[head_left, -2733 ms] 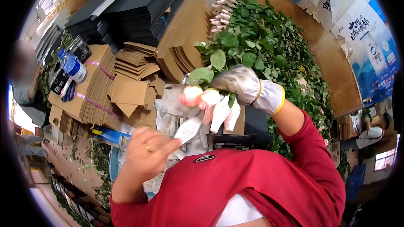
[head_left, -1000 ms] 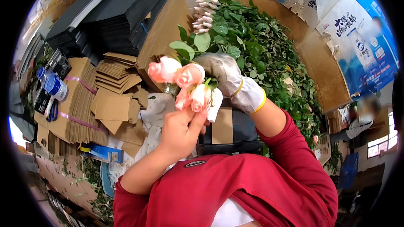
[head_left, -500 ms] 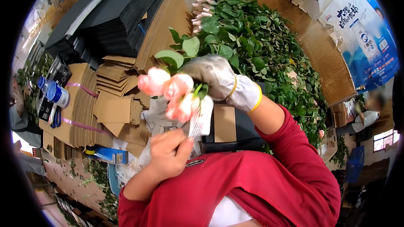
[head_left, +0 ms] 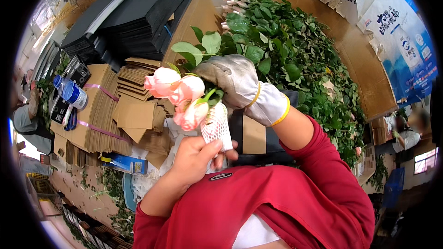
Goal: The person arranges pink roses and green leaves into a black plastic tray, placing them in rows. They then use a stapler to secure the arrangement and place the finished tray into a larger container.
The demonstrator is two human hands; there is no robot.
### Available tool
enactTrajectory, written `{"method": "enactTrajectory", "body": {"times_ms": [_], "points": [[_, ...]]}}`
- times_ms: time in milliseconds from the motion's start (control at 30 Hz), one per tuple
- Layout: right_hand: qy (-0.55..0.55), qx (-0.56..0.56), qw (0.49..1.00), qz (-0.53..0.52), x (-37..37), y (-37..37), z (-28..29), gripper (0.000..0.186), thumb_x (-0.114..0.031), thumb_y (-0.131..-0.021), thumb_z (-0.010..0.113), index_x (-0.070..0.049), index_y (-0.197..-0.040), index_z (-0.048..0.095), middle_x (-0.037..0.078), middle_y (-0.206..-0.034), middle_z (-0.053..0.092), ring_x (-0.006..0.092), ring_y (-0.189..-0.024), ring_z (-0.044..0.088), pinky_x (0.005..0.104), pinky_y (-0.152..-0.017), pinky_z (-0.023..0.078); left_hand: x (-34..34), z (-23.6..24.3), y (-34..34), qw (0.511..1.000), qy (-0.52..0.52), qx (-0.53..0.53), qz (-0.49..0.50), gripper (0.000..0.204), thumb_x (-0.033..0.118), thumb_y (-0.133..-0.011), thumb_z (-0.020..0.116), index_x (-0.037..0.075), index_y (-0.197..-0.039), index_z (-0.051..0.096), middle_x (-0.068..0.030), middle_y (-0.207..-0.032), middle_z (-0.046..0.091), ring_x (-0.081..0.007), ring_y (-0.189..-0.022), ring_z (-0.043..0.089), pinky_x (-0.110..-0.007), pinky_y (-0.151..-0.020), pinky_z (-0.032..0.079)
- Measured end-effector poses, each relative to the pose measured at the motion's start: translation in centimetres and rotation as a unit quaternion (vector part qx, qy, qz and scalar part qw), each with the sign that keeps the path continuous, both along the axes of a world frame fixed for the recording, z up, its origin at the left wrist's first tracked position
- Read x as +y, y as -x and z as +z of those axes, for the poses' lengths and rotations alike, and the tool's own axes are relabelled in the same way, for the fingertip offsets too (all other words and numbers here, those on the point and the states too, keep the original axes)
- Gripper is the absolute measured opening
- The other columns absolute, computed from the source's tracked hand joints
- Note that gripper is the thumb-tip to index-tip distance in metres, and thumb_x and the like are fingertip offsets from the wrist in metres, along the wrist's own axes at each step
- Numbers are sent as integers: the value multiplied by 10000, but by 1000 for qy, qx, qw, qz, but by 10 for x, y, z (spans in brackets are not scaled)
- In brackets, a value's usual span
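Several pale pink roses (head_left: 177, 90) are bunched in front of my body, their heads pointing left. My right hand (head_left: 235, 80), in a grey-white work glove with a yellow edge, is closed around them just behind the heads. Green leaves stick out beyond the glove. A white foam mesh sleeve (head_left: 216, 128) hangs below the glove, its upper end around what looks like one more rose head, mostly hidden. My bare left hand (head_left: 196, 157) pinches the sleeve's lower end, thumb in front and fingertips showing behind it.
A large heap of leafy rose stems (head_left: 295, 60) lies beyond the glove. To the left are stacked cardboard pieces (head_left: 99, 106), black sheets (head_left: 143, 18) and a water bottle (head_left: 71, 93). A black box with a cardboard strip (head_left: 254, 136) sits beneath my right wrist.
My left hand has shifted a little to the right and opened its grip to show fingertips behind the sleeve. The roses have tilted slightly left. The view has swung slightly.
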State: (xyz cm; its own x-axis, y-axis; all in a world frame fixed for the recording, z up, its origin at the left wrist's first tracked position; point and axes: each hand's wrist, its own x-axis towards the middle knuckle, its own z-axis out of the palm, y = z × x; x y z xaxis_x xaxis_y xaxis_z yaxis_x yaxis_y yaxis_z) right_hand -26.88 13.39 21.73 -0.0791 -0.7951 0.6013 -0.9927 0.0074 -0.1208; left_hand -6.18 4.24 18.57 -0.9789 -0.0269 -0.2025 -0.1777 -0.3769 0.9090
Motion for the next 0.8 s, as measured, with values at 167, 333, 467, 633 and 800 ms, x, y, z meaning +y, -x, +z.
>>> {"method": "enactTrajectory", "body": {"times_ms": [167, 333, 467, 633, 800], "points": [[112, -439, 891, 8, 29, 62, 51, 272, -176, -877, 612, -111, -1136, 667, 102, -932, 707, 233, -790, 699, 346, -683, 562, -28, -48, -60, 953, -256, 163, 9, 377, 399, -955, 612, 62, -1121, 583, -172, -836, 661, -234, -694, 623, -326, -680, 512], [109, 129, 928, -332, 214, 110, 190, 297, -163, -875, 628, -87, -1161, 648, 111, -957, 698, 211, -794, 693, 311, -659, 554, -24, -113, -58, 999, -49, 3, 6, 790, 222, -919, 700, 167, -1556, 236, -193, -1405, 512, -342, -1226, 555, -418, -1027, 453], [-116, 269, 852, -433, 296, 28, 232, 320, -153, -873, 640, -67, -1181, 632, 118, -977, 691, 194, -796, 688, 282, -641, 547, 6, -106, 40, 910, 383, 125, -102, 223, 117, -869, 680, 34, -1075, 708, -138, -1071, 706, -301, -1025, 661, -345, -908, 513], [-308, 249, 834, -384, 290, -38, 205, 352, -140, -870, 656, -42, -1206, 612, 127, -1001, 682, 173, -800, 681, 247, -618, 539, 47, -157, 113, 793, 456, 309, -260, 197, 128, -786, 737, 34, -959, 737, -91, -1056, 702, -291, -1059, 631, -368, -935, 493], [-337, -327, 859, -203, 225, -7, 45, 290, -134, -911, 608, -15, -1175, 624, 106, -1016, 686, 179, -828, 683, 268, -664, 550, 34, -163, 97, 821, 437, 257, -264, 476, 170, -733, 794, 35, -1172, 671, -156, -1233, 635, -324, -1218, 557, -391, -1045, 440]]}}
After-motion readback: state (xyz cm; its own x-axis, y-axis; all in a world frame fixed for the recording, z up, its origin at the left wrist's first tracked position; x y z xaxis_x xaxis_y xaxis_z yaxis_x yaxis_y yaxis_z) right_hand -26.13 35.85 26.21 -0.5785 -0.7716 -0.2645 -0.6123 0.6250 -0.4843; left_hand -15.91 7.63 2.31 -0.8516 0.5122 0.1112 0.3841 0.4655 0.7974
